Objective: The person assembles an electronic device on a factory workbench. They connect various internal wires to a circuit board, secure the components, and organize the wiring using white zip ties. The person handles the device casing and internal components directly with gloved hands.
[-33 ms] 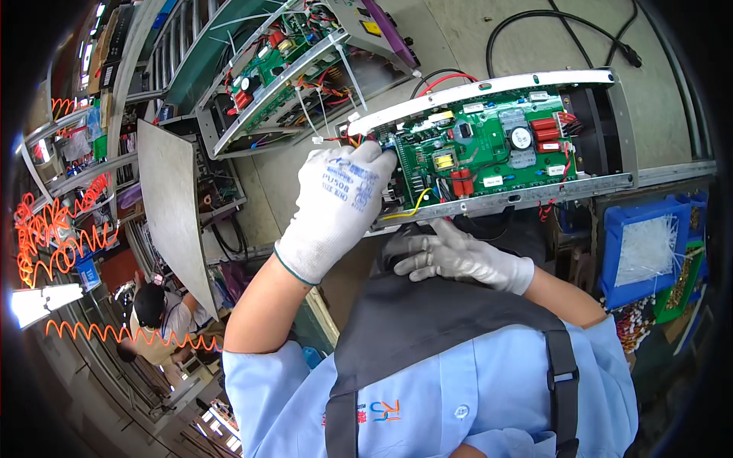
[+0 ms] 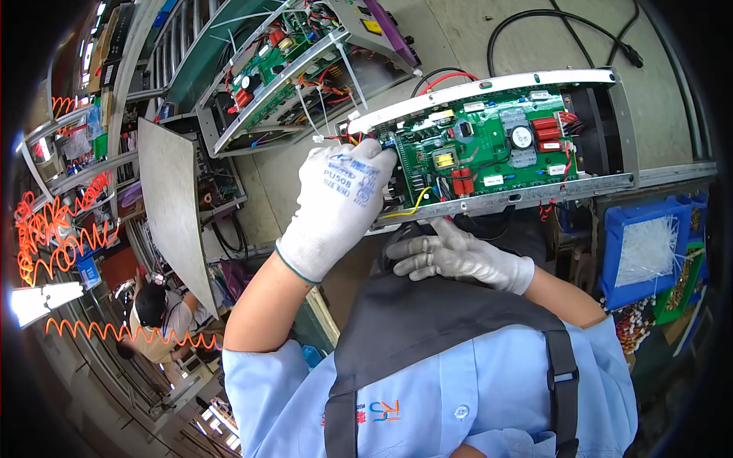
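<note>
A long metal chassis (image 2: 511, 200) lies in front of me with a green circuit board (image 2: 489, 145) inside. White-gloved, my left hand (image 2: 343, 187) reaches over the chassis's left end. Its fingers are bent and pressed together beside a bundle of wires, and whatever they hold is hidden beneath them. A yellow wire (image 2: 418, 206) runs along the near rail, right of that hand. My right hand (image 2: 458, 256), also gloved, rests against the dark apron (image 2: 427, 305) just below the near rail. Its fingers are stretched apart with nothing in them.
Behind and left stands a second open chassis (image 2: 282, 114) with white cable ties sticking up. A black power cable (image 2: 527, 14) curls across the far table. Blue bin (image 2: 645, 244) holds white ties at right. Orange coiled hoses (image 2: 61, 229) hang left; a person (image 2: 164, 313) sits beyond.
</note>
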`<action>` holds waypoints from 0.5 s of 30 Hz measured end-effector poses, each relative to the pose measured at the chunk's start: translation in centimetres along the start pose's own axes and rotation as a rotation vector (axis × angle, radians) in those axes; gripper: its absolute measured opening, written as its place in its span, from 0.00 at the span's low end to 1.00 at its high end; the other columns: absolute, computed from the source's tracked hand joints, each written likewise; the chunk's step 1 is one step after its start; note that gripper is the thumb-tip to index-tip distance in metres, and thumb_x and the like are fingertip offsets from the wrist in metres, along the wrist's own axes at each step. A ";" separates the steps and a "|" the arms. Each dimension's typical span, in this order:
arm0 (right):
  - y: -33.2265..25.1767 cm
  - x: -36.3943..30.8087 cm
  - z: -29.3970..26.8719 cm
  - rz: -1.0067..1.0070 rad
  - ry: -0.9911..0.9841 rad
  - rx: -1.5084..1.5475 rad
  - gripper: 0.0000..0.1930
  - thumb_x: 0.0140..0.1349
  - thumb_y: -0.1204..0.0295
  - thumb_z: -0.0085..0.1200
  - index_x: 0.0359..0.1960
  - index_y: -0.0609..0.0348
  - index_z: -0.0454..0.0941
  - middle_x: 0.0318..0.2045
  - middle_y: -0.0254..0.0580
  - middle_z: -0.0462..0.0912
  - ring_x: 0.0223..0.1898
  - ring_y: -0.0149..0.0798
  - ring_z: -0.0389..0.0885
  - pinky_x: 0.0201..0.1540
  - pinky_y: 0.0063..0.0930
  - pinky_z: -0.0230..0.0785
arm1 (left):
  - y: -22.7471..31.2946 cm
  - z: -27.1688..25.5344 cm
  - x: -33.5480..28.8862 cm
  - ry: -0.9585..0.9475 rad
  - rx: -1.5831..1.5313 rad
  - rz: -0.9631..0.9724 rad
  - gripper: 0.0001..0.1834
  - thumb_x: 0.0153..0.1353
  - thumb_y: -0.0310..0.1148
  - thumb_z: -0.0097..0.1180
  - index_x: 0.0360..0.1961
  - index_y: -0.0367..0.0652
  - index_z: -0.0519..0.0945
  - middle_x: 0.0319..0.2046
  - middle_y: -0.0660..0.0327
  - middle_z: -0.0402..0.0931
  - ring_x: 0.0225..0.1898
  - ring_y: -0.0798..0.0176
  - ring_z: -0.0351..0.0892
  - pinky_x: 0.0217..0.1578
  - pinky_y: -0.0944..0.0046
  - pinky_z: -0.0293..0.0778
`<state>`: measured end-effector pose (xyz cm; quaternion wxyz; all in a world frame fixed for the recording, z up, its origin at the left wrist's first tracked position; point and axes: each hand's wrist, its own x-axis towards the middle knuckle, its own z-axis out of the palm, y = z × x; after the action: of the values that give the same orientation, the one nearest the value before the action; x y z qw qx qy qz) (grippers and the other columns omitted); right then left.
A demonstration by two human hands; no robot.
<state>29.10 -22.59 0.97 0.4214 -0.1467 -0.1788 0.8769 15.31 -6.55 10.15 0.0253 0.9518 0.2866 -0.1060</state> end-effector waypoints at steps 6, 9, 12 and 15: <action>0.0 0.1 -0.7 -0.005 -0.075 0.077 0.43 0.67 0.51 0.50 0.71 0.55 0.37 0.60 0.57 0.68 0.61 0.47 0.70 0.61 0.38 0.64 | 0.3 -0.2 0.2 -0.027 0.041 -0.056 0.09 0.54 0.25 0.55 0.36 0.47 0.83 0.31 0.60 0.80 0.34 0.54 0.81 0.35 0.58 0.75; -0.2 -0.1 -0.9 0.058 -0.051 0.131 0.45 0.65 0.49 0.52 0.72 0.57 0.39 0.60 0.56 0.68 0.60 0.46 0.70 0.61 0.36 0.64 | 0.9 -0.7 -1.6 0.278 -0.309 -0.108 0.08 0.54 0.24 0.60 0.36 0.44 0.83 0.32 0.57 0.81 0.32 0.54 0.81 0.32 0.61 0.76; -1.0 -0.4 -0.6 0.060 -0.009 0.101 0.46 0.65 0.48 0.52 0.72 0.59 0.40 0.61 0.55 0.68 0.59 0.44 0.71 0.61 0.34 0.64 | 0.7 -0.5 -3.9 0.588 -0.472 -0.380 0.09 0.54 0.19 0.61 0.37 0.39 0.83 0.29 0.57 0.80 0.23 0.63 0.76 0.26 0.68 0.72; -1.4 -0.8 0.2 0.065 0.010 -0.128 0.36 0.68 0.54 0.51 0.69 0.60 0.53 0.55 0.51 0.74 0.56 0.39 0.74 0.59 0.30 0.66 | 0.4 -0.8 -3.8 0.581 -0.521 -0.563 0.10 0.52 0.27 0.65 0.37 0.38 0.82 0.29 0.56 0.78 0.27 0.56 0.77 0.31 0.63 0.74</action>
<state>30.43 -22.45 1.87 0.3835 -0.1832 -0.2277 0.8761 12.54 -8.84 11.74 0.1521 0.7895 0.5452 0.2371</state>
